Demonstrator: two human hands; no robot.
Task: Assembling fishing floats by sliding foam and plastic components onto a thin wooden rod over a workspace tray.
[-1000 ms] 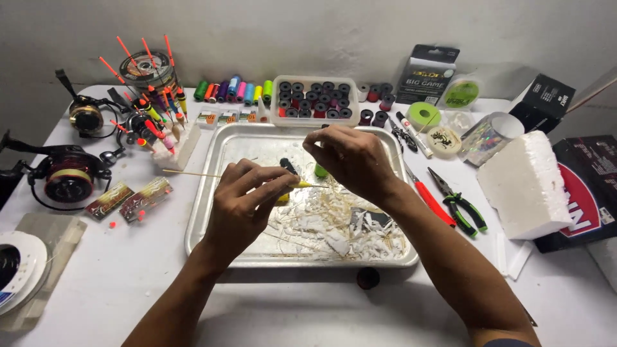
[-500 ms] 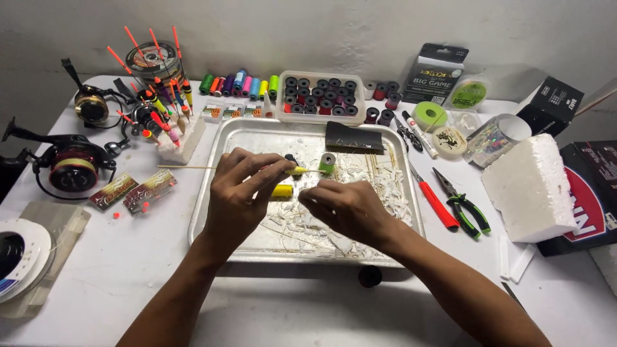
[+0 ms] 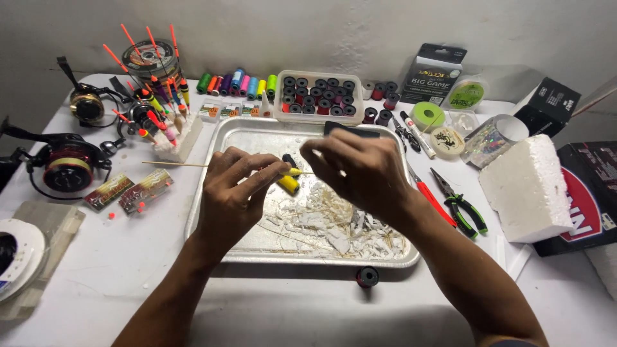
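Over a metal tray my left hand pinches a thin wooden stick that runs out to the left and carries a yellow float body at my fingertips. A second yellow float piece lies just below. My right hand hovers close on the right with its fingers bent toward the stick's tip; what it holds, if anything, is hidden. White foam scraps and shavings cover the tray floor beneath both hands.
Fishing reels lie at left. Orange-tipped floats stand in a foam block. At the back are coloured thread spools and a box of black bobbins. Pliers, a red-handled tool and a white foam block sit right. A small spool lies before the tray.
My right hand rose from lower in the tray to beside the stick's tip, covering the small spool it was near. My left hand stays on the stick.
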